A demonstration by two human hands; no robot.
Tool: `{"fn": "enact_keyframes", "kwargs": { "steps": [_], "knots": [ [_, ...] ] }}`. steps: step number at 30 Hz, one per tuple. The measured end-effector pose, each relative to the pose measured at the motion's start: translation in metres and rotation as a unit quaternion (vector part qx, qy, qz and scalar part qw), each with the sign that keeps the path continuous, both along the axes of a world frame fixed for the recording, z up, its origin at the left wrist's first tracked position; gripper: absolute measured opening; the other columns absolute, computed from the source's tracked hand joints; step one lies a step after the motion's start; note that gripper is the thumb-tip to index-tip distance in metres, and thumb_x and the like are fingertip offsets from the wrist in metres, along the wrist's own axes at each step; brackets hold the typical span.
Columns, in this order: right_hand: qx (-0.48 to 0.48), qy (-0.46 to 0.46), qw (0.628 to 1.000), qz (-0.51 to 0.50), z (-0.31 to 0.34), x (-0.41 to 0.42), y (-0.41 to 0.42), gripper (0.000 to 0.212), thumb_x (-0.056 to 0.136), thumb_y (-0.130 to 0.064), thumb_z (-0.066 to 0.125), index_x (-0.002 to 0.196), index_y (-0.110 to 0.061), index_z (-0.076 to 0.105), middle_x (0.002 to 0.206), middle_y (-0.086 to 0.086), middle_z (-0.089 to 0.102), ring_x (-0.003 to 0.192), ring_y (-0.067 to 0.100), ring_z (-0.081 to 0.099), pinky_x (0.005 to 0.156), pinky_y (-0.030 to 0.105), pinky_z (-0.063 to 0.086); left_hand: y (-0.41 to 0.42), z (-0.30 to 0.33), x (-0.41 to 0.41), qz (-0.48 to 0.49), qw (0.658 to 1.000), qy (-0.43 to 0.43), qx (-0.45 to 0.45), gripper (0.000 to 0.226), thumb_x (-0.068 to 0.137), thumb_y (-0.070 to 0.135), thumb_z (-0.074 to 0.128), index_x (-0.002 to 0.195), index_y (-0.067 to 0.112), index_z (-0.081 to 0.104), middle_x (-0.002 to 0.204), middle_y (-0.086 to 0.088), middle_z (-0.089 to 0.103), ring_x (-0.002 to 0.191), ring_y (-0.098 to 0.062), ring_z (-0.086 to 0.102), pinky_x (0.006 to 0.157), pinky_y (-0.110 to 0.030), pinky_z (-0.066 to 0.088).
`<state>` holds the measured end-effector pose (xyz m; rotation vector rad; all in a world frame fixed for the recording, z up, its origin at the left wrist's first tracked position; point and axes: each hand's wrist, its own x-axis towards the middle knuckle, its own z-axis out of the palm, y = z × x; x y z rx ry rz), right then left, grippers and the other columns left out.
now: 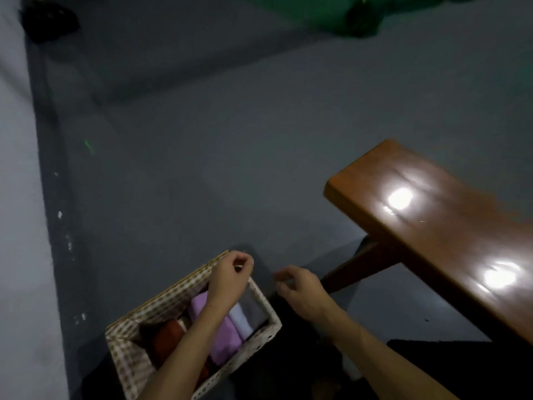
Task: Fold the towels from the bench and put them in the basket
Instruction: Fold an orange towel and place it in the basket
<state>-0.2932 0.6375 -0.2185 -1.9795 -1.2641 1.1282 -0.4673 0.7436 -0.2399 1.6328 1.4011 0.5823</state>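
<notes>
Now my left hand [230, 277] hangs over the far corner of the basket [261, 342], fingers loosely curled with the thumb and forefinger close together. The picture is blurred there, so I cannot tell whether they pinch the basket's rim or nothing at all. My right hand [300, 287] is just beside the basket, over the floor [202, 168], between the basket and the bench [432, 226]. Its fingers are loosely curled too and I see nothing in them, so that grip is slack and empty.

Folded towels sit side by side inside the basket: a rust one [167, 336] nearest the left wall, then a lilac one [219, 327], a white one [240, 319], and a grey one [253, 307] against the right wall. My left forearm crosses over the lilac and rust towels. The basket has a checked cloth lining and a pale woven outside, and it stands on the floor near my feet.

To my right the bench top is bare brown wood with two bright spots of reflected light on it; one slanted leg shows below its near edge. A dark strip runs along the floor by the wall [17, 226] on the left.
</notes>
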Motion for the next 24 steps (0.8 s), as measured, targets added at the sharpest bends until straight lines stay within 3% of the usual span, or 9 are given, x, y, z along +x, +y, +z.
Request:
{"fn": "enact_keyframes", "kwargs": {
  "steps": [2, 4, 6, 8, 11, 17, 24],
  "knots": [
    [0.038, -0.037, 0.998, -0.019, 0.041, 0.027, -0.016, 0.023, 0.098, -0.02, 0.066, 0.119, -0.017, 0.074, 0.112, -0.005, 0.077, 0.098, 0.006, 0.072, 0.083, 0.015, 0.053, -0.013, 0.045, 0.035, -0.01, 0.997, -0.068, -0.028, 0.01, 0.097, 0.017, 0.071, 0.088, 0.016, 0.073, 0.083, 0.002, 0.079, 0.077, -0.021, 0.075, 0.068, -0.031, 0.058],
    [0.074, -0.088, 0.992, -0.05, 0.082, 0.056, -0.04, 0.019, 0.098, -0.025, 0.064, 0.115, -0.023, 0.074, 0.109, -0.011, 0.075, 0.093, 0.005, 0.071, 0.084, 0.026, 0.059, -0.033, 0.091, 0.075, -0.035, 0.99, -0.127, -0.046, 0.012, 0.101, 0.012, 0.067, 0.09, 0.008, 0.071, 0.084, -0.003, 0.079, 0.071, -0.018, 0.073, 0.06, -0.027, 0.053],
    [0.096, -0.144, 0.982, -0.075, 0.121, 0.087, -0.073, 0.017, 0.099, -0.029, 0.064, 0.113, -0.029, 0.072, 0.107, -0.015, 0.073, 0.092, 0.003, 0.07, 0.082, 0.032, 0.06, -0.059, 0.133, 0.115, -0.075, 0.981, -0.17, -0.059, 0.013, 0.102, 0.013, 0.066, 0.095, 0.004, 0.071, 0.087, -0.005, 0.08, 0.071, -0.018, 0.072, 0.062, -0.032, 0.054],
    [0.106, -0.219, 0.965, -0.097, 0.153, 0.117, -0.11, 0.016, 0.098, -0.031, 0.064, 0.113, -0.032, 0.071, 0.107, -0.017, 0.072, 0.093, 0.003, 0.068, 0.079, 0.028, 0.058, -0.09, 0.171, 0.153, -0.119, 0.97, -0.201, -0.073, 0.015, 0.103, 0.015, 0.065, 0.099, 0.002, 0.072, 0.09, -0.007, 0.08, 0.075, -0.021, 0.074, 0.065, -0.035, 0.057],
    [0.111, -0.317, 0.93, -0.153, 0.188, 0.161, -0.177, 0.018, 0.094, -0.034, 0.063, 0.111, -0.031, 0.069, 0.107, -0.012, 0.074, 0.094, 0.011, 0.071, 0.077, 0.033, 0.059, -0.145, 0.211, 0.21, -0.177, 0.953, -0.23, -0.084, 0.015, 0.102, 0.011, 0.064, 0.1, -0.002, 0.072, 0.091, -0.012, 0.08, 0.074, -0.02, 0.073, 0.063, -0.029, 0.058],
    [0.063, -0.42, 0.866, -0.265, 0.213, 0.231, -0.347, 0.015, 0.099, -0.032, 0.057, 0.107, -0.03, 0.07, 0.105, -0.009, 0.074, 0.092, 0.019, 0.07, 0.072, 0.039, 0.059, -0.278, 0.245, 0.312, -0.336, 0.913, -0.208, -0.105, 0.014, 0.104, 0.015, 0.063, 0.101, 0.004, 0.072, 0.093, -0.007, 0.08, 0.077, -0.023, 0.075, 0.066, -0.031, 0.058],
    [-0.083, -0.439, 0.806, -0.388, 0.187, 0.28, -0.558, 0.021, 0.1, -0.037, 0.049, 0.103, -0.027, 0.068, 0.097, -0.005, 0.072, 0.085, 0.017, 0.07, 0.069, 0.037, 0.061, -0.436, 0.23, 0.406, -0.49, 0.844, -0.135, -0.171, 0.015, 0.103, 0.015, 0.064, 0.1, 0.002, 0.071, 0.096, -0.012, 0.08, 0.077, -0.028, 0.074, 0.07, -0.04, 0.057]
  ]
}}
